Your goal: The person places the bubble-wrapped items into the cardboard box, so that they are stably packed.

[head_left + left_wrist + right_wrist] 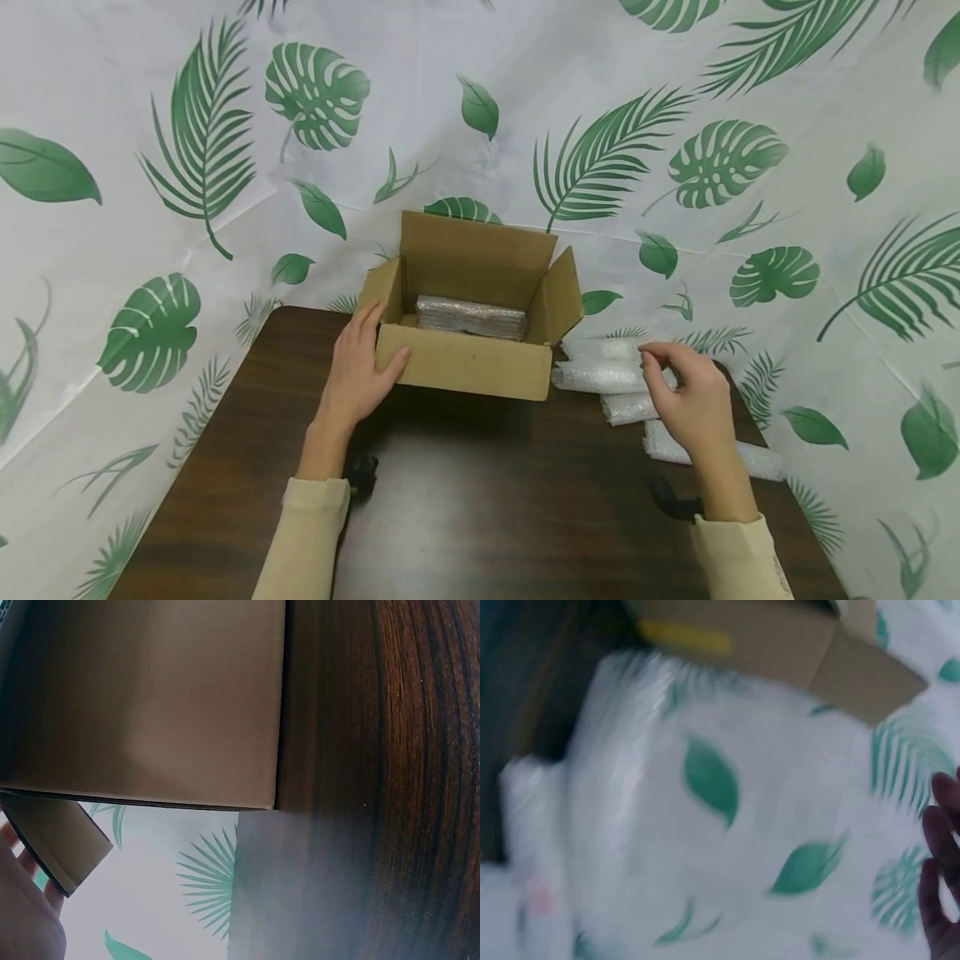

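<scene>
Far left, beige left sleeve [303, 533] with a black wrist-worn device [363, 477] beside it, over a dark brown wood-grain table [450, 517]. Left hand [356, 362] is on the left front corner of an open brown cardboard box [465, 365]: fingers extended along the left flap, thumb on the front panel. We read that as touching with a spread hand, not clenched. Left wrist view shows us fingertips against that flap.

Box sits at the table's far side, back and side flaps standing up. Inside, we see clear bubble-wrapped items [471, 317] lying crosswise near the back wall.

Right of the box, we count four white bubble-wrap rolls [600, 377] on the table, staggered toward the near right. Right hand [693, 396] is over them, fingers loosely bent, thumb and index tips close together; we see the grip as relaxed, holding nothing. Right wrist view is blurred, but we see its fingertips well apart from the rolls. Behind everything, a white leaf-print backdrop [420, 100].
</scene>
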Demonstrator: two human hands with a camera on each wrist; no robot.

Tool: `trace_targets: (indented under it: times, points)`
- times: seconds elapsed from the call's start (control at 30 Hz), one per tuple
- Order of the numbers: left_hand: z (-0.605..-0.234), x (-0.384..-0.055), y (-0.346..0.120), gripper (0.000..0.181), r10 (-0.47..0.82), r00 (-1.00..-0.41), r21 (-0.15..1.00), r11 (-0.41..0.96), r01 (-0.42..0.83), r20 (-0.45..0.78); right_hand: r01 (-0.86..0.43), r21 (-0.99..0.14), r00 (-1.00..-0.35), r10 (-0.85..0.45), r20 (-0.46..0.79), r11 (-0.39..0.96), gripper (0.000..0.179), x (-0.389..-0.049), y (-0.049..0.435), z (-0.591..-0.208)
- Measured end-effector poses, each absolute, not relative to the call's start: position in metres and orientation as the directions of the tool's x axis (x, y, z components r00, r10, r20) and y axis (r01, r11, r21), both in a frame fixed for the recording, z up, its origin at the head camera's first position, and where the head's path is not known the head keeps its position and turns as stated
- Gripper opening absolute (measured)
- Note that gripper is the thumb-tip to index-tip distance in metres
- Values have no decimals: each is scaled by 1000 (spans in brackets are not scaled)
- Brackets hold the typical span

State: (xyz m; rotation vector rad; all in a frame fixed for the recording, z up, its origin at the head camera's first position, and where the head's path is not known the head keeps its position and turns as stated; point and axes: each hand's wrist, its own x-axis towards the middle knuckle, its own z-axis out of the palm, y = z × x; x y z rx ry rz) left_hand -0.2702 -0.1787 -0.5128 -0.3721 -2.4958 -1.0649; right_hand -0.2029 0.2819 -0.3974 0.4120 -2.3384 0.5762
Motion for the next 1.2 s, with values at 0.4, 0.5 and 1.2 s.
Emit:
trace_targets:
  times: [0.4,0.5,1.2]
  points:
    - [-515,-271,-173,85,87,-868,615,672,413,488,-66,-282,-998,-67,4,957,65,-189,371,-467]
    - [-514,-271,-173,85,86,-865,613,671,417,495,-39,-256,-997,-55,-57,966,72,-188,385,-485]
    - [-519,-272,-177,84,72,-863,629,654,419,500,56,-180,-988,29,-149,982,74,-190,405,-516]
